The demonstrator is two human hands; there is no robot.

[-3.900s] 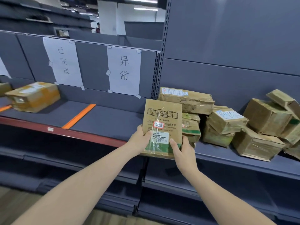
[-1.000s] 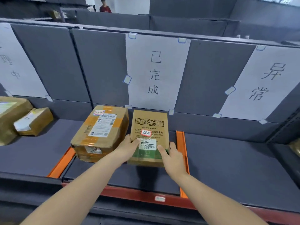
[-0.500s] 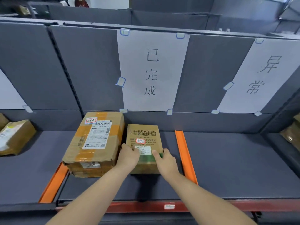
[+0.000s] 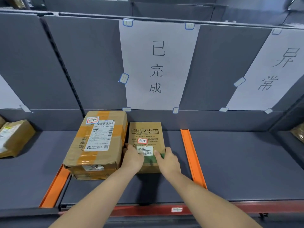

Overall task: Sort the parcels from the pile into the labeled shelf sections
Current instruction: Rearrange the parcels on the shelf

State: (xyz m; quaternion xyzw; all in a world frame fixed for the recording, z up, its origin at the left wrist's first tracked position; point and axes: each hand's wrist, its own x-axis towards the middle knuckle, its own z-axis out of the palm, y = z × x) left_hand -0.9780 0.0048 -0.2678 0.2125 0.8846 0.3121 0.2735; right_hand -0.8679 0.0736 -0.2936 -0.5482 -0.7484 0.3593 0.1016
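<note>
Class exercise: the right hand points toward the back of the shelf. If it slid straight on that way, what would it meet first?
The right hand already grips the small printed parcel, so that comes first. Past it, probably the grey back panel under the centre paper sign; depth is unclear.

Two forearms — bare, sleeveless, no gloves

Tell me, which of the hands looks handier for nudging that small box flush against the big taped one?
Probably the right hand: it grips the small box on the side away from the big taped parcel, so it could push leftward.
</note>
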